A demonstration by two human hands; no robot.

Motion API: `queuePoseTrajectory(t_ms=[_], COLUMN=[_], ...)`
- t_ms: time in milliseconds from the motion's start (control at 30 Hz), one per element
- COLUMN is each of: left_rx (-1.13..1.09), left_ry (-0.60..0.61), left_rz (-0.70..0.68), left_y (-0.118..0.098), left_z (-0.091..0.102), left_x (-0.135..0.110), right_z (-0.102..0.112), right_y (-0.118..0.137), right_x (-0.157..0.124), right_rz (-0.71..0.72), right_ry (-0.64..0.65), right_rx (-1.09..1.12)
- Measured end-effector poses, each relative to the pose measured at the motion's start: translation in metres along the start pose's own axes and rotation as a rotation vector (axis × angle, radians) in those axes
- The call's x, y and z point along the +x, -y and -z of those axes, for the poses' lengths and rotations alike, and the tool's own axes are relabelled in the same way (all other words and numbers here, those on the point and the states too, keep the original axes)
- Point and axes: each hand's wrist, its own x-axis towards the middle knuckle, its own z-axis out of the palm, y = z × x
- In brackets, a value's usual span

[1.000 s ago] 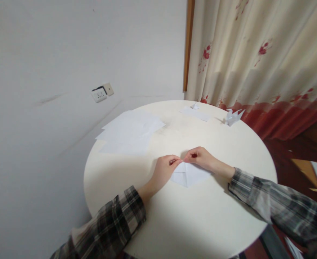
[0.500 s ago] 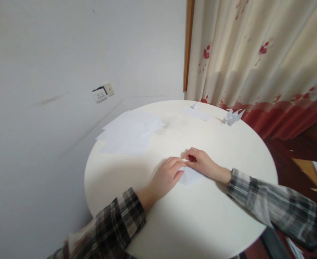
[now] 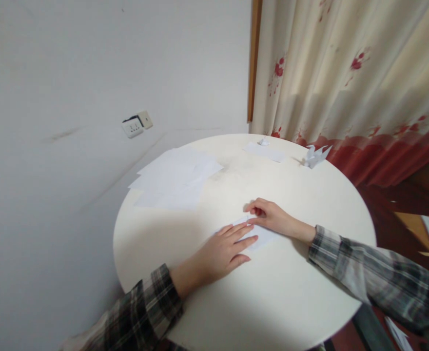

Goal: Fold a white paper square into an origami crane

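Note:
A piece of folded white paper (image 3: pixel 263 237) lies on the round white table (image 3: pixel 291 297) in front of me. Across its left part rests my left hand (image 3: pixel 224 251), flat and with the fingers spread, hiding some of the sheet. My right hand (image 3: pixel 269 214) is at the paper's far edge, its fingers curled and the thumb and index fingertip close to the fold. The two hands nearly meet at the middle of that edge.
Loose white sheets (image 3: pixel 174 178) overlap at the table's far left. Near the back edge are a small sheet (image 3: pixel 262 151) with a crumpled paper bit (image 3: pixel 263 142), and a folded paper crane (image 3: pixel 315 157). A wall socket (image 3: pixel 132 127) and a curtain (image 3: pixel 346 87) stand behind.
My left hand has flattened out and slid a little toward me and left, its fingers now spread over the paper. The right hand has hardly moved.

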Motion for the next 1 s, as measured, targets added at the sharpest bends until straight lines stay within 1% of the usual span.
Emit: queuePoseTrajectory(t_ms=[100, 167, 233, 300, 367, 467, 567, 667, 767, 867, 1000], left_rx=[-0.001, -0.008, -0.011, -0.006, 0.0, 0.008, 0.02, 0.023, 0.009, -0.01, -0.032], left_ry=[0.02, 0.008, -0.004, -0.006, -0.011, -0.023, -0.027, -0.023, -0.018, -0.015, -0.051], left_rz=[0.007, -0.001, -0.008, -0.01, -0.014, -0.027, -0.015, 0.003, -0.018, -0.047, -0.069], left_y=[0.0, 0.002, 0.005, 0.008, 0.011, 0.013, 0.014, 0.013, 0.014, 0.016, 0.018], left_z=[0.001, 0.001, 0.002, 0.002, 0.002, 0.002, 0.003, 0.005, 0.007, 0.009, 0.009], left_x=[-0.001, -0.002, -0.002, -0.002, -0.002, -0.002, -0.002, -0.003, -0.004, -0.005, -0.007], right_z=[0.004, 0.006, 0.006, 0.005, 0.003, 0.002, 0.003, 0.005, 0.007, 0.009, 0.01], right_y=[0.007, 0.013, 0.019, 0.023, 0.024, 0.024, 0.023, 0.023, 0.02, 0.017, 0.017], right_x=[-0.007, -0.015, -0.024, -0.033, -0.04, -0.046, -0.047, -0.047, -0.046, -0.046, -0.048], right_rz=[0.057, 0.162, 0.274, 0.374, 0.424, 0.435, 0.415, 0.382, 0.353, 0.351, 0.355], right_ry=[-0.031, -0.078, -0.081, -0.031, 0.024, 0.064, 0.085, 0.119, 0.154, 0.184, 0.199], right_rx=[-0.038, -0.124, -0.2, -0.251, -0.316, -0.393, -0.415, -0.398, -0.356, -0.335, -0.349])
